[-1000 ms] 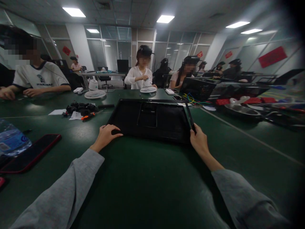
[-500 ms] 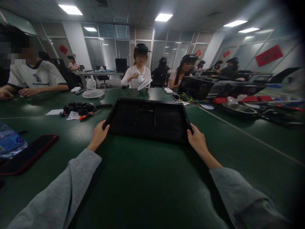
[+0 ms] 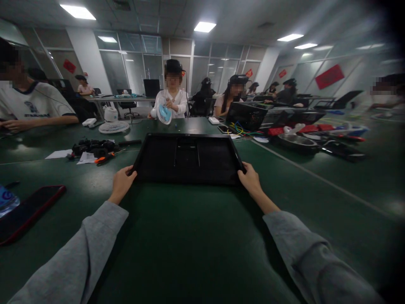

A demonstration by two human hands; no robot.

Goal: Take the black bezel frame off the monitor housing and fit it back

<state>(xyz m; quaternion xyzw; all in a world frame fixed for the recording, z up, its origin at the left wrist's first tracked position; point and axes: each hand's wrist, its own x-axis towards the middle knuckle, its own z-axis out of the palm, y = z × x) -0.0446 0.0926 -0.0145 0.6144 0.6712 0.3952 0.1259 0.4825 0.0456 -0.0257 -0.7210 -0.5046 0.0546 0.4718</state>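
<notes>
A flat black monitor panel (image 3: 187,157) lies back side up on the green table (image 3: 190,236) in front of me. My left hand (image 3: 122,183) grips its near left corner with the fingers curled round the edge. My right hand (image 3: 250,179) grips the near right corner the same way. Both my arms wear grey sleeves and reach forward on either side of the panel.
A red-edged phone (image 3: 28,209) and a water bottle (image 3: 6,198) lie at the left. Black parts, papers and an orange-handled tool (image 3: 104,158) sit beyond my left hand. A white fan (image 3: 112,122) stands further back. Other people work across the table; laptops and cables are at the right.
My left hand moved from the panel's top surface to its left corner and closed on it. My right hand shifted to the right corner. The view turned slightly to the right.
</notes>
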